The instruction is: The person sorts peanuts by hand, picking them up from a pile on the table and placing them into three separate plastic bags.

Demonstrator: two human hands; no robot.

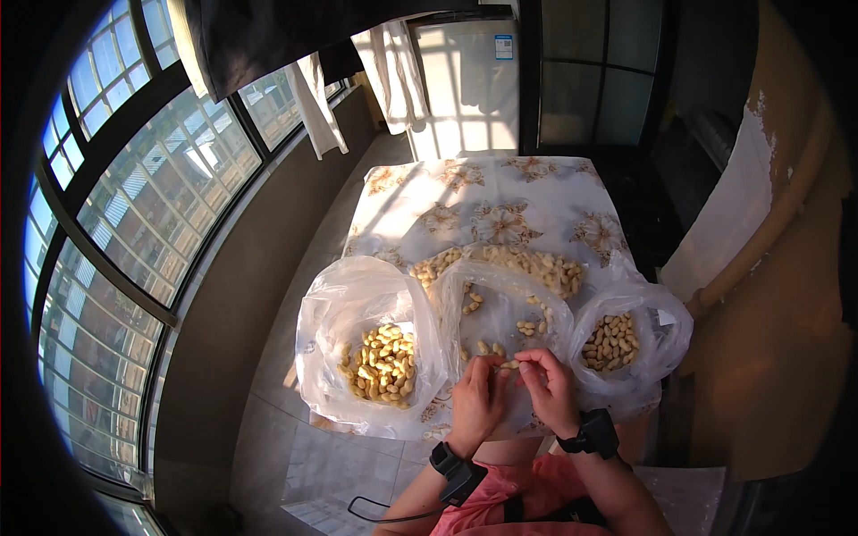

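Observation:
A single peanut in its shell is between my two hands, just over the near part of the middle plastic bag. My right hand pinches it between thumb and fingers. The bent fingers of my left hand close at its other end. Loose peanuts lie in several small groups in that middle bag. To the left, an open plastic bag holds a heap of peanuts. At the right, another open bag contains a smaller heap of peanuts.
More peanuts lie under clear plastic behind the middle bag. All the bags rest on a table with a flowered cloth. Barred windows run along the left; a white fridge-like cabinet stands beyond the table.

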